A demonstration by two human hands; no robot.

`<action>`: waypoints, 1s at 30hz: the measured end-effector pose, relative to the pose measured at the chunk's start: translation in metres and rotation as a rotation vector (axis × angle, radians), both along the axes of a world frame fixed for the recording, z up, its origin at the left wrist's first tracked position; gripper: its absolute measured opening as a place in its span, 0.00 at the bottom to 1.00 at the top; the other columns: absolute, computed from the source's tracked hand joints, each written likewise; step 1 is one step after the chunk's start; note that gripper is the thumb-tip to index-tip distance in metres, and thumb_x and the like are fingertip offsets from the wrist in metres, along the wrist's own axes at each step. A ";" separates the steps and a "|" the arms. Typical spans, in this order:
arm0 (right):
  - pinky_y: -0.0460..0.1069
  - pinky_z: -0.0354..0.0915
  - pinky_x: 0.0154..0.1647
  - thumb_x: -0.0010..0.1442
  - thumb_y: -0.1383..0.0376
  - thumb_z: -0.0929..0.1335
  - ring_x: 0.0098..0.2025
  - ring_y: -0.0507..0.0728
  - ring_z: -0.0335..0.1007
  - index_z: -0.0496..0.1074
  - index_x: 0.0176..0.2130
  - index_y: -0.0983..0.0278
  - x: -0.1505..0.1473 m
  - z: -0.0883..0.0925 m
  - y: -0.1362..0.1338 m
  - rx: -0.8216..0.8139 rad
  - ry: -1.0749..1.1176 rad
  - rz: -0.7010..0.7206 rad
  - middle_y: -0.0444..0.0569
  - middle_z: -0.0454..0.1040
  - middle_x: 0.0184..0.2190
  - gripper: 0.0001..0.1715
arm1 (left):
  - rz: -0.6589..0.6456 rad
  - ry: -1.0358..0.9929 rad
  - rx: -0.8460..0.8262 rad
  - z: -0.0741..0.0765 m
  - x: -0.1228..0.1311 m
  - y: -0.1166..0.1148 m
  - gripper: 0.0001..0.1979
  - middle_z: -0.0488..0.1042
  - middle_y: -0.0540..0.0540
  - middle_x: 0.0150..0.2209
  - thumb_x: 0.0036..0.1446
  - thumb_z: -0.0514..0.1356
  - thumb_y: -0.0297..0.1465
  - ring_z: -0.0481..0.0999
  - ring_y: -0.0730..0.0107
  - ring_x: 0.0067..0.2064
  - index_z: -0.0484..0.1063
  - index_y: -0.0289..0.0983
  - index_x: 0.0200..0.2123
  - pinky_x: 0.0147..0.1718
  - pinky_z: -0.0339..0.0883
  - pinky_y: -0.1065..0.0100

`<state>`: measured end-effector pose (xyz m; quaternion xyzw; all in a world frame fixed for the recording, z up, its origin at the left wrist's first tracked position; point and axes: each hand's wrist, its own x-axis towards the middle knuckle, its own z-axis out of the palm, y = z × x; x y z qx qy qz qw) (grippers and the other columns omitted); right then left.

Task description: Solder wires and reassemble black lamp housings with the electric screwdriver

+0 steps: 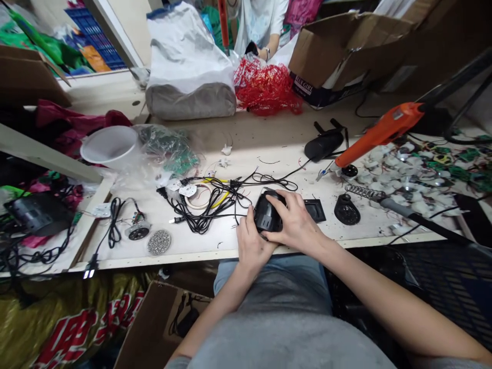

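Note:
Near the bench's front edge, a black plastic housing (pixel 265 212) with slots in its side sits between my two hands. My right hand (pixel 294 220) curls over its top and right side, fingers bent around it. On its left side my left hand (pixel 251 238) grips it, thumb and fingers against the shell. A black cord runs left from the housing into a tangle of black cables (pixel 200 218). Just right of my right hand lies a flat black rectangular part (pixel 314 210), and farther right a round black cover (pixel 346 209). My palms hide part of the housing.
An orange electric screwdriver (pixel 378 134) hangs at the right, near a soldering iron in a coiled holder (pixel 365 192). Small white and green parts (pixel 407 174) heap behind it. A dish of metal screws (pixel 159 242) and a white bucket (pixel 111 146) stand left. A person (pixel 261 31) works opposite.

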<state>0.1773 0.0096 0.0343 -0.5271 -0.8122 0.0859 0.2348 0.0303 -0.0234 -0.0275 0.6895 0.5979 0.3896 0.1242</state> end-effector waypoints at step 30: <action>0.60 0.72 0.50 0.65 0.56 0.67 0.42 0.62 0.76 0.74 0.54 0.59 0.048 0.021 0.055 0.049 0.200 -0.170 0.55 0.75 0.47 0.20 | -0.013 0.000 -0.051 0.042 -0.005 0.017 0.51 0.72 0.36 0.51 0.46 0.72 0.51 0.74 0.51 0.52 0.56 0.34 0.65 0.51 0.72 0.52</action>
